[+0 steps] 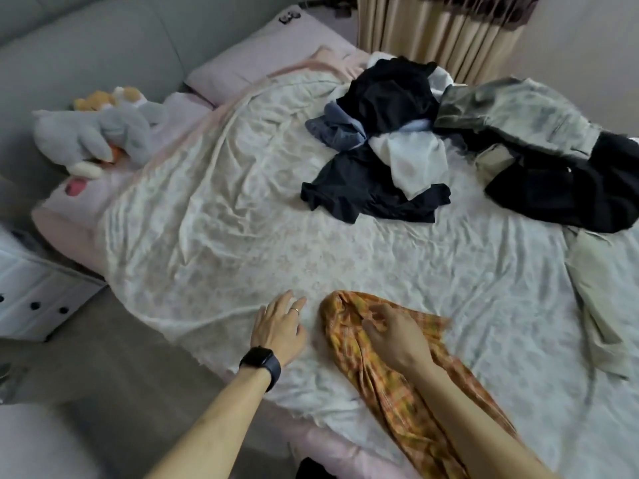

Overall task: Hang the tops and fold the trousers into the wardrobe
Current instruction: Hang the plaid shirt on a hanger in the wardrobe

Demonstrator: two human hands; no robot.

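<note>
Orange checked trousers (373, 385) lie stretched along the near edge of the bed, waistband end bunched towards the middle. My right hand (394, 335) hovers over or rests on that bunched end, fingers spread and loosely bent, gripping nothing that I can see. My left hand (280, 323) lies flat on the pale bedspread (242, 219) just left of the trousers, fingers straight. A heap of clothes (380, 146), black, navy, grey-blue and white, sits at the far middle of the bed.
More garments, grey-green and black (539, 157), lie at the far right, and a pale one (601, 299) drapes over the right side. Plush toys (100, 129) and a pink pillow (242, 67) are at the headboard. A white drawer unit (34, 292) stands left of the bed.
</note>
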